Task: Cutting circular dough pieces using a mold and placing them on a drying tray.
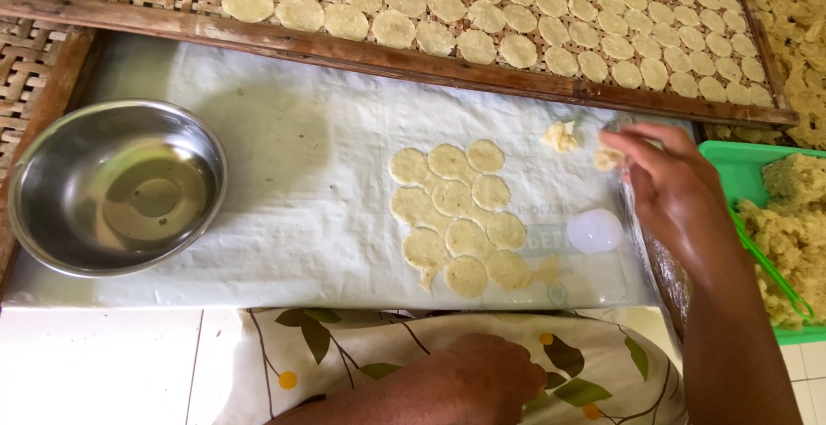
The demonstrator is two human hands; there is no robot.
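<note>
A: What is far left in the picture?

B: A shiny metal bowl (116, 186) on a white sheet (301, 150). It looks empty.

A: And in the middle?

B: Flat, round, pale dough discs (456, 218), touching each other in a bunch. Below them, at the bottom edge, the left hand (486, 378) rests on a leafy cloth (344, 356). It looks loosely curled and holds nothing I can see.

A: Where is the dough bit?

B: At the right. The right hand (680, 188) pinches a small dough lump (607, 159) in its fingertips. The discs lie to its left and lower. This hand is nearer to them. A white round cap (594, 230) sits just beside it.

A: Far right?

B: A green tub (723, 163) of crumbly dough.
</note>
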